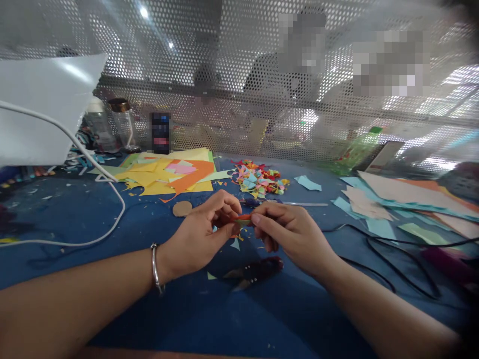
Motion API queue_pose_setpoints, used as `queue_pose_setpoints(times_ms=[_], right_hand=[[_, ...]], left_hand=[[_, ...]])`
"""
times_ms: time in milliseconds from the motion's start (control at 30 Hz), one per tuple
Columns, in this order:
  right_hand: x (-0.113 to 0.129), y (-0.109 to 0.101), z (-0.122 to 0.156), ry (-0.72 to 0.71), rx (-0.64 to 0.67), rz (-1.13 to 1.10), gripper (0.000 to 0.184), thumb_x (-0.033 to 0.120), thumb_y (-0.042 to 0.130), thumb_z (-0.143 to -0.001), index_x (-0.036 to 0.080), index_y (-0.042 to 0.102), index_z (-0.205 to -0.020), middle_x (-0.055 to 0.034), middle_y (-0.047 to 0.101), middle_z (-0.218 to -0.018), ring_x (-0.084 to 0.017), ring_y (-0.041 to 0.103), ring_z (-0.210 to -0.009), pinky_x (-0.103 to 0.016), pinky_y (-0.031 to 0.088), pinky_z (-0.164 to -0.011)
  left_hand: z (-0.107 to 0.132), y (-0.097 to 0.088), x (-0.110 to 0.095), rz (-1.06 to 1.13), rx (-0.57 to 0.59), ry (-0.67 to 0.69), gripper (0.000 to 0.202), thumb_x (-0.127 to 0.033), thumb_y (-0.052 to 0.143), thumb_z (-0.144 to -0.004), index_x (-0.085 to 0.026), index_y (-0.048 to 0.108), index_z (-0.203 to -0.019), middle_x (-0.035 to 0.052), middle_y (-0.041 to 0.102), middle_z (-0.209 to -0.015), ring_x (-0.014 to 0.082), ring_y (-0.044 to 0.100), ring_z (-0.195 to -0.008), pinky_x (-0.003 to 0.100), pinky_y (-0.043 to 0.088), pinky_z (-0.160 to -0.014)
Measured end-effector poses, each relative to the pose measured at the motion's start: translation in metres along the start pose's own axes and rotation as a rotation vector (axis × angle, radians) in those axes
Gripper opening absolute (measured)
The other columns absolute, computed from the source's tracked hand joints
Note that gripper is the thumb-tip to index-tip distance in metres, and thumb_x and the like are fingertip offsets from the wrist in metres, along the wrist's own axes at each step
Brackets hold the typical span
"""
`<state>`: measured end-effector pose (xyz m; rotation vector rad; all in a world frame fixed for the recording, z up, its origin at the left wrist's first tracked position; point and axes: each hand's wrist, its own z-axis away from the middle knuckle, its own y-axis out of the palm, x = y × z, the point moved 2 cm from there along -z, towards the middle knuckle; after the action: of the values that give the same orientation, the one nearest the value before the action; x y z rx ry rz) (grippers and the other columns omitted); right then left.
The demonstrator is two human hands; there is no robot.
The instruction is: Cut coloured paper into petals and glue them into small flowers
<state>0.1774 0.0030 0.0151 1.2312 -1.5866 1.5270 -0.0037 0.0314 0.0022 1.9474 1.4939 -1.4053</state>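
Note:
My left hand [209, 229] and my right hand [288, 229] meet over the middle of the blue table. Between their fingertips they pinch a small orange and green paper piece [244, 218], its exact shape partly covered by the fingers. Just below lies a pair of thread snips [258, 271], with blades pointing left. Tiny paper scraps [235, 243] are scattered under the hands. Beyond them sits a heap of small colourful paper pieces [260, 179]. A round cardboard disc [182, 209] rests beside my left hand.
Yellow and orange paper sheets [157, 174] lie at the back left, below an upright phone [160, 132]. A white cable [119, 209] curves on the left; black cables [396, 259] loop on the right near stacked paper [407, 194]. A perforated metal screen [224, 99] stands behind.

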Motion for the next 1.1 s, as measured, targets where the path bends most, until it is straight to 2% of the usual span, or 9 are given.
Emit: queue_pose_setpoints(times_ms=[167,400,667,767,900,1100], right_hand=[[-0.0037,-0.0009,-0.0002,0.053,0.017,-0.062,0.027,0.041,0.059,-0.087,0.017,0.063,-0.075,0.0038,0.056,-0.058,-0.006,0.051,-0.04,-0.017,0.036,-0.038],[-0.0049,-0.001,-0.0009,0.062,0.039,-0.105,0.029,0.041,0.06,-0.087,0.017,0.061,-0.071,0.0037,0.057,-0.059,-0.005,0.051,-0.04,-0.017,0.038,-0.04],[-0.0049,-0.0008,-0.0019,0.121,0.067,-0.2,0.032,0.044,0.065,-0.083,0.016,0.06,-0.069,0.0031,0.057,-0.058,-0.005,0.049,-0.04,-0.018,0.037,-0.04],[-0.0046,-0.002,-0.0018,0.119,0.059,-0.17,0.033,0.046,0.066,-0.083,0.016,0.061,-0.069,0.0031,0.057,-0.058,-0.005,0.048,-0.04,-0.018,0.037,-0.041],[-0.0035,-0.0024,-0.0018,0.095,0.09,-0.106,0.033,0.047,0.065,-0.084,0.016,0.063,-0.072,0.0034,0.055,-0.06,-0.006,0.049,-0.043,-0.019,0.037,-0.042],[-0.0019,0.004,-0.0016,0.02,0.116,0.036,0.033,0.048,0.067,-0.083,0.018,0.061,-0.074,0.0051,0.05,-0.061,-0.007,0.048,-0.047,-0.02,0.038,-0.044]], left_hand=[[-0.0009,-0.0003,-0.0051,-0.004,0.051,0.031,0.011,-0.012,0.058,-0.088,-0.021,0.055,-0.093,-0.0033,0.059,-0.084,0.0082,0.059,-0.072,0.022,0.052,-0.069],[-0.0007,-0.0015,-0.005,-0.008,0.055,0.067,0.017,-0.006,0.057,-0.086,-0.021,0.056,-0.094,-0.0037,0.06,-0.086,0.0072,0.06,-0.074,0.021,0.051,-0.07],[-0.0009,-0.003,-0.004,0.025,0.066,0.003,0.02,-0.006,0.056,-0.085,-0.023,0.055,-0.097,-0.003,0.061,-0.084,0.0091,0.063,-0.074,0.024,0.053,-0.073],[0.0003,-0.0033,-0.0054,0.025,0.089,0.021,0.018,-0.01,0.057,-0.087,-0.023,0.056,-0.1,-0.0011,0.063,-0.088,0.0101,0.063,-0.075,0.025,0.054,-0.074],[0.0003,-0.0033,-0.0063,-0.013,0.112,0.028,0.016,-0.009,0.054,-0.088,-0.021,0.061,-0.097,0.001,0.064,-0.091,0.0108,0.064,-0.078,0.025,0.054,-0.074],[-0.0011,-0.0019,-0.0043,-0.038,0.008,-0.015,0.016,-0.005,0.058,-0.084,-0.019,0.062,-0.093,0.0005,0.066,-0.089,0.0097,0.063,-0.076,0.023,0.052,-0.07]])
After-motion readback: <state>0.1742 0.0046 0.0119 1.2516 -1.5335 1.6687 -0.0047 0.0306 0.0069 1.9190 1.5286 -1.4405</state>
